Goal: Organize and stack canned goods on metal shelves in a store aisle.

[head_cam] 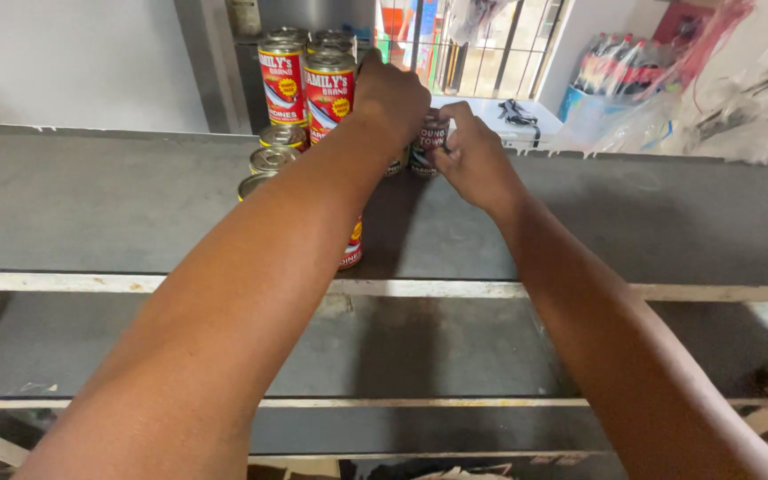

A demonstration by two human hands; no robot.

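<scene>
Gripping dark can (426, 140): right hand (473, 160) closed; left hand (393, 93) fisted beside.

The left hand (390, 89) covers one can's top, its forearm hides most of a red can (352, 244), and the dark can (426, 142) sits half-hidden behind fingers.

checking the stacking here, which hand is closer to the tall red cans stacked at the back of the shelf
Left. The left hand sits right beside the stacked red cans, apparently touching the nearest one. The right hand is farther right, gripping a small dark can, apart from the red stack.
</scene>
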